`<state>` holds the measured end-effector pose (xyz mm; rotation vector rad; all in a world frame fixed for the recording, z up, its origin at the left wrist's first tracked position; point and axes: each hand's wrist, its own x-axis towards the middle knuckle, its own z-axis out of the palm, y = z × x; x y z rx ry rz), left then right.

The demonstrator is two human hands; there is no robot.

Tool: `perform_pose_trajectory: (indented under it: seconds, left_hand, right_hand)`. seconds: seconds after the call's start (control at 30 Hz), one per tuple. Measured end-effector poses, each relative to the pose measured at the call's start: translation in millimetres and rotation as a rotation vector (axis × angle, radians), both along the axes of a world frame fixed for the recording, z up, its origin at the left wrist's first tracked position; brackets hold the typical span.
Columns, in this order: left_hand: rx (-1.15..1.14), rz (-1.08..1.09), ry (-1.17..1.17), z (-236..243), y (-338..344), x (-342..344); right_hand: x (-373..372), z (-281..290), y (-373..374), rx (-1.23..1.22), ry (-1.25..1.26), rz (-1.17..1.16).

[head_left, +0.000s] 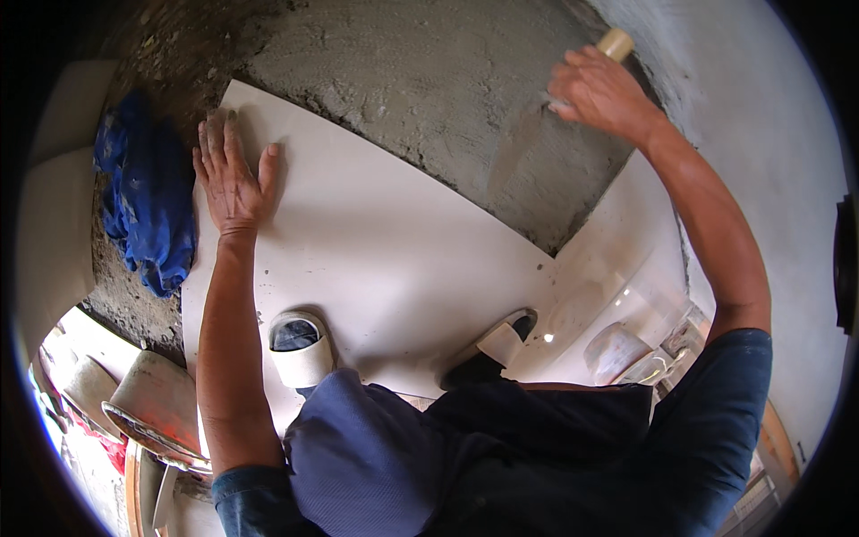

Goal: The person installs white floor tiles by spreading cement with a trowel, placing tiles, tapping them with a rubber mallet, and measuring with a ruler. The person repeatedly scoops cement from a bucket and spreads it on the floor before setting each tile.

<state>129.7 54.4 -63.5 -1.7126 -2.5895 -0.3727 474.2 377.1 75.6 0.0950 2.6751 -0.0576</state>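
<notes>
My left hand (234, 174) lies flat near the far left corner of a large pale floor tile (385, 224), fingers spread and smudged grey. At the far right, my right hand (601, 94) is closed around a trowel (616, 44), its light wooden handle end sticking out past the fist. The trowel's blade is smeared by motion over a bed of wet grey mortar (394, 72). That mortar runs along the tile's far slanting edge and shows smoothed and rough patches.
A crumpled blue cloth or bag (148, 197) rests left of the tile. Dirty buckets (157, 403) stand at the lower left. My slippered feet (302, 365) are on the tile. Another pale tile (640, 224) meets the white wall (761, 107) at right.
</notes>
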Motion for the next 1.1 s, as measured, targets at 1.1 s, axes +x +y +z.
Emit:
perform_pose_trajectory:
  seconds: [1.1]
  left_hand:
    - [-0.173,0.016,-0.067,10.9,0.4,0.6]
  right_hand:
    - [-101.4,-24.7,-187.0,-0.515,0.011,-1.412]
